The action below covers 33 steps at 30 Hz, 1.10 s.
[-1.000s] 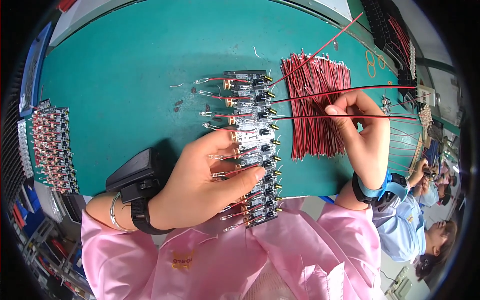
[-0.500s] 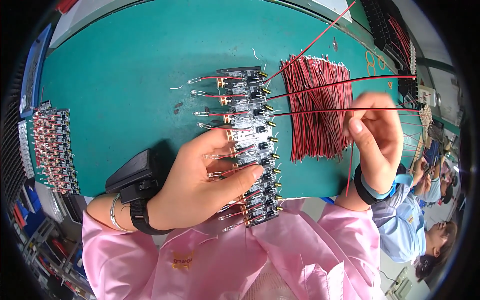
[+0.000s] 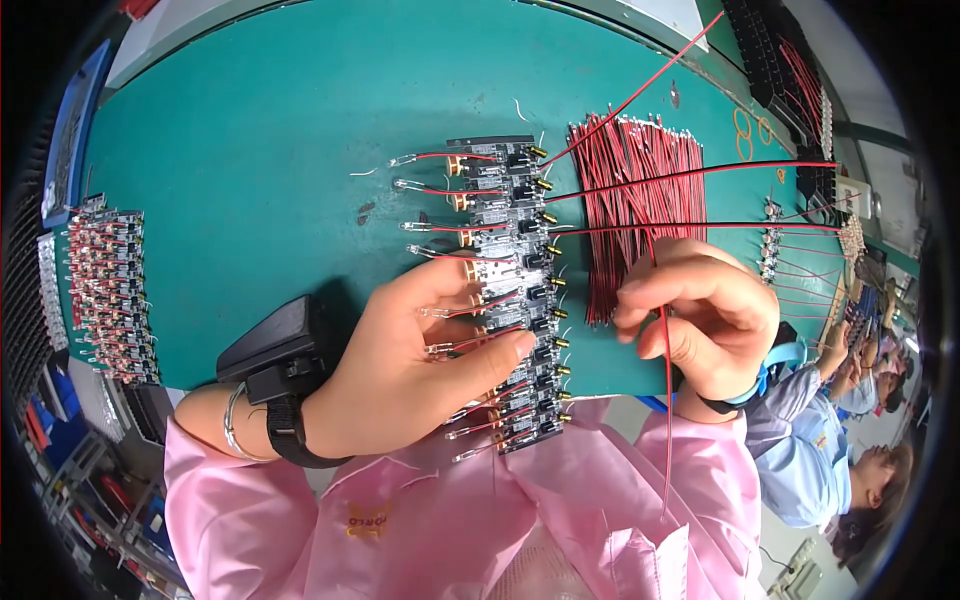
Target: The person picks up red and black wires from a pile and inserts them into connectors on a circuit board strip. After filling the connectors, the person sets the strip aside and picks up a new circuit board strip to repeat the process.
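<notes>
My left hand (image 3: pixel 405 365) grips a long panel of joined small black circuit boards (image 3: pixel 510 215), its thumb on top and fingers underneath. Clear LED bulbs (image 3: pixel 404 160) on short red leads stick out along the panel's left side. From the upper right side run three long red-and-black wires (image 3: pixel 700 170), across a thick pile of cut red wires (image 3: pixel 630 195) on the table. Just right of the panel, my right hand (image 3: pixel 725 310) pinches a single red wire (image 3: pixel 669 430) that hangs down past its fingers. Part of that wire is hidden by the fingers.
Finished-looking boards with red leads (image 3: pixel 105 290) lie stacked at the far left of the green table (image 3: pixel 250 120). Rubber bands (image 3: pixel 742 122) and another wired board strip (image 3: pixel 770 240) are at the right. A black device (image 3: pixel 270 345) is by my left wrist. Co-workers (image 3: pixel 825 470) sit at right.
My right hand has moved left and down toward the panel, bringing the red wire with it. The left hand and the panel have shifted slightly right.
</notes>
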Available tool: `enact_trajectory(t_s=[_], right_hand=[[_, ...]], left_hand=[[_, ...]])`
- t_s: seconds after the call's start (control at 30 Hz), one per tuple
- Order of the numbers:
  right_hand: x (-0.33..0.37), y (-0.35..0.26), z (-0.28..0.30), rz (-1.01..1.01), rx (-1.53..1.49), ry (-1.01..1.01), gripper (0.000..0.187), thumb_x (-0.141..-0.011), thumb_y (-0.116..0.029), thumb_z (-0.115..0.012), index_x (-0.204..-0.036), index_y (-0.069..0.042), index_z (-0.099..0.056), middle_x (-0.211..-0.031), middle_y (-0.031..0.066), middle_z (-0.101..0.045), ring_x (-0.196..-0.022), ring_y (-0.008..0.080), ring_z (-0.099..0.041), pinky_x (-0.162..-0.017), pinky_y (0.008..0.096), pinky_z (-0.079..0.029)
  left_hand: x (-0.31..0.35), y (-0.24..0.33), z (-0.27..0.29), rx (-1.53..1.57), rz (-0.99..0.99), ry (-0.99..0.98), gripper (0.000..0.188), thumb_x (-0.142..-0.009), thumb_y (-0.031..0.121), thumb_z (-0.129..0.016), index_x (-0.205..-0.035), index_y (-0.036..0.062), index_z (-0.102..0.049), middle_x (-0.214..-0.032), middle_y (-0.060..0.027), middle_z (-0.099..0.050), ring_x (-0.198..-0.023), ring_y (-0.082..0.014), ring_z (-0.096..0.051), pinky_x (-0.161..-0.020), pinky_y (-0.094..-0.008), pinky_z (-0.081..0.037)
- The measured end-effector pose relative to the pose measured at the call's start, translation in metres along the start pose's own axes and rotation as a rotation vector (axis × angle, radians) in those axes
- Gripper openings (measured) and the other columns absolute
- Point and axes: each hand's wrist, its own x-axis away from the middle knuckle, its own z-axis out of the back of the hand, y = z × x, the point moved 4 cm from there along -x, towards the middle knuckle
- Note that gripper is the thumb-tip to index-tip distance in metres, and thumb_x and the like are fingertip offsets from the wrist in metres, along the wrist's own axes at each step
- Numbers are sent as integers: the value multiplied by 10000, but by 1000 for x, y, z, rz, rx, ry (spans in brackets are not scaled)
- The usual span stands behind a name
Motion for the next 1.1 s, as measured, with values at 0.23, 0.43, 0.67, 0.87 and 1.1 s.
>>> enact_trajectory(t_s=[0.23,0.43,0.67,0.87,1.1], right_hand=[[-7,0,-13,112,240,8,160,-791,-80,-526,-803,72,-574,-654,108,-535,-561,147,-511,-514,235,-391],[-6,5,-19,73,379,115,139,-777,-59,-529,-819,64,-579,-691,108,-553,-570,158,-508,-532,252,-391],[-11,4,-14,140,595,179,87,-699,12,-628,-777,6,-589,-698,78,-559,-570,132,-503,-479,219,-392],[-8,3,-12,92,483,188,97,-672,4,-659,-725,7,-578,-654,60,-539,-515,119,-481,-457,211,-379],[-10,5,-16,27,507,190,75,-650,32,-625,-668,34,-553,-627,88,-538,-541,155,-485,-491,237,-361]], left_hand=[[-2,-2,-1,-20,-68,-9,294,-744,12,-596,-1013,4,-478,-930,-37,-551,-842,-94,-534,-700,-232,-446],[0,-2,-1,1,-61,-27,294,-751,16,-589,-1021,0,-474,-942,-37,-548,-846,-93,-532,-702,-229,-447],[0,-1,-2,-6,-101,-44,298,-759,17,-579,-1034,-5,-468,-950,-38,-547,-853,-95,-533,-698,-225,-451],[1,0,-2,-3,-55,-46,303,-758,13,-578,-1040,-6,-466,-957,-39,-547,-859,-91,-532,-701,-224,-454],[1,-2,-3,0,-69,-49,305,-758,11,-577,-1041,-2,-466,-955,-37,-546,-860,-93,-533,-701,-224,-456]])
